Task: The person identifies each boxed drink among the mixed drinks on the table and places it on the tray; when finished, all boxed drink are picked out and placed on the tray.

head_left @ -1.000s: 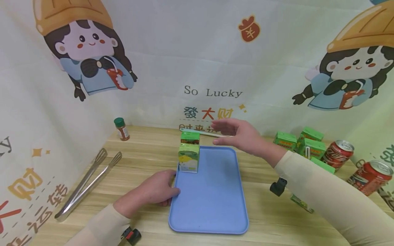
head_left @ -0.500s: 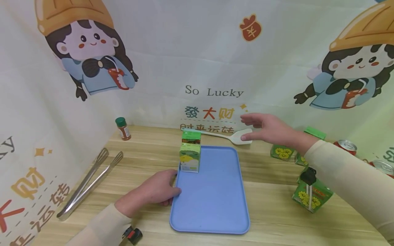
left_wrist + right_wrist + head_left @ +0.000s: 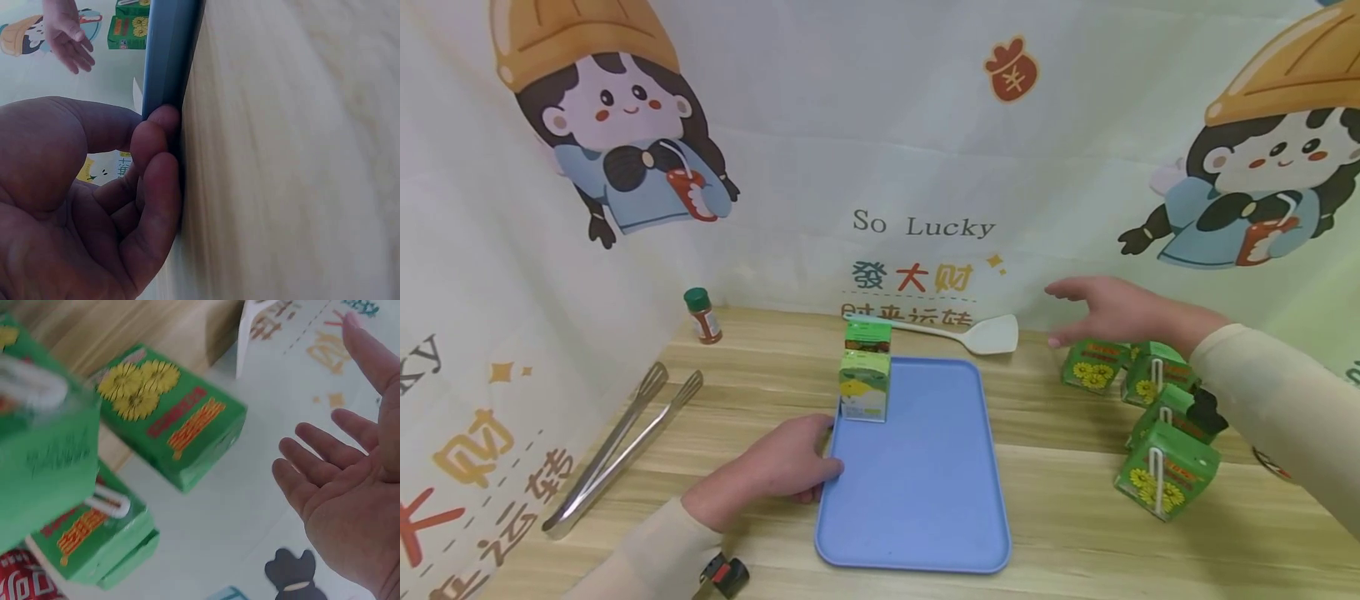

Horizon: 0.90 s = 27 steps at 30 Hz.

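My left hand [image 3: 778,462] pinches the left rim of a blue tray [image 3: 925,492], thumb on top and fingers beneath; the left wrist view shows the tray edge [image 3: 172,56] between them. On the tray's far left corner stand two cartons: a yellow-green drink carton [image 3: 863,398] in front and a green one [image 3: 868,333] behind it. My right hand [image 3: 1123,315] hovers at the back right with fingers extended, holding nothing. Below and beside it stand several green drink cartons with yellow flowers, including a back one [image 3: 1092,368] and a front one [image 3: 1165,479] with a straw.
A white spatula [image 3: 992,335] lies behind the tray. Metal tongs [image 3: 613,454] lie at the left, and a green-capped spice jar [image 3: 702,317] stands at the back left. A red can [image 3: 25,575] shows in the right wrist view. A printed cloth [image 3: 790,167] hangs behind.
My right hand has moved from above the tray's far edge rightward to the green cartons, uncovering the spatula. The left hand stays on the tray rim.
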Tool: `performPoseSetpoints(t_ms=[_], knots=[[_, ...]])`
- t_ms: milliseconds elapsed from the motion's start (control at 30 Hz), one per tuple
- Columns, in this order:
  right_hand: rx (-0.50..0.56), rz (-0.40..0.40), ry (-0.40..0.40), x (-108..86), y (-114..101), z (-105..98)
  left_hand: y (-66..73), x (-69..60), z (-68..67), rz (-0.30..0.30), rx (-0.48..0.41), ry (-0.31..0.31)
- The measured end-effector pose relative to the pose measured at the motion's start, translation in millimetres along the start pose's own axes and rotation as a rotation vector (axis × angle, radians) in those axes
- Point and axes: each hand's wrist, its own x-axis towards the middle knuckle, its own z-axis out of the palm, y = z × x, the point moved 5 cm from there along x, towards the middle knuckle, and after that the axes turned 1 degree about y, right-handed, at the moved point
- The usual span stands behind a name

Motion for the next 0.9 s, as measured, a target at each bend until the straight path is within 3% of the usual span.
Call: performPoseSetpoints(t_ms=[233,467,900], knots=[[-0.049,0.042,-0.054,2.6,25,-1,-1.0,1.0,1.5,0.006,-0.014,-0.007],[-0.024,0.068,-0.132,-0.7,39,3,0.0,1.0,0.2,-0.002,-0.012,-0.003],[-0.041,0.082,-0.160,-8.9,63,11,-1.2,2.1,0.2,0.008,-0.026,-0.008]])
